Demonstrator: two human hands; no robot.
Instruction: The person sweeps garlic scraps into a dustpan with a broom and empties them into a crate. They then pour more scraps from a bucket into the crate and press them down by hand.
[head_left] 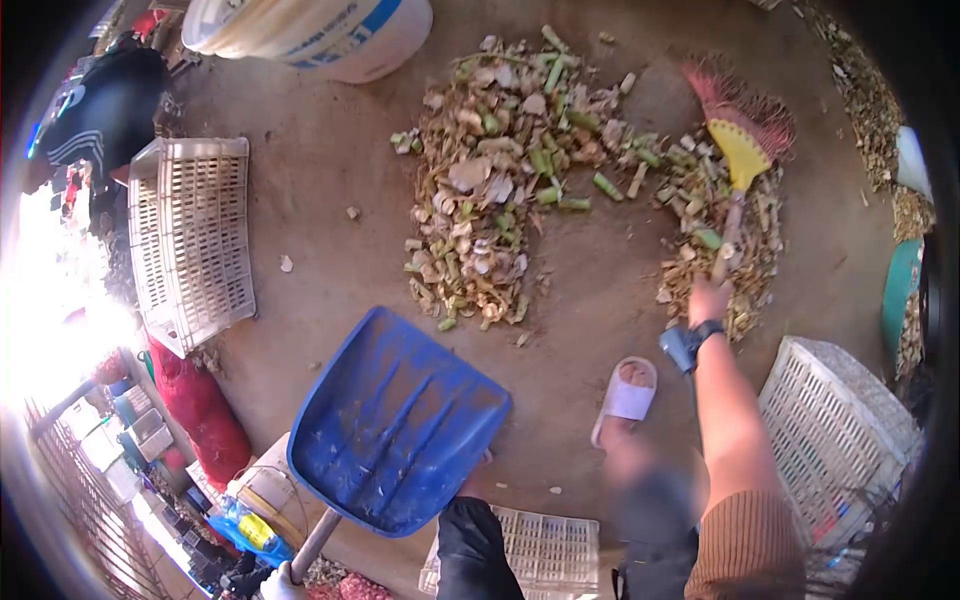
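My left hand [282, 584], pale at the lower edge, is closed around the shaft of a blue shovel [400, 420]. The shovel's wide scoop is streaked with dirt and faces up, with no heap in it. With my right hand [709, 303], which has a dark band at the wrist, I grip the handle of a broom [738, 155]. Its head is yellow with reddish bristles, stretched out over a small pile of scraps [690, 200]. To the left lies a larger pile of plant trimmings [480, 180], pale husks and green stalk pieces. A blue-grey handle end [678, 348] shows beside my right wrist.
White plastic crates stand at left [190, 240], right [830, 440] and below [545, 550]. A white bucket [340, 40] is at the top. A red mesh sack [198, 410] lies at left, near a person in dark clothes [110, 110]. My sandalled foot [627, 395] is on the floor.
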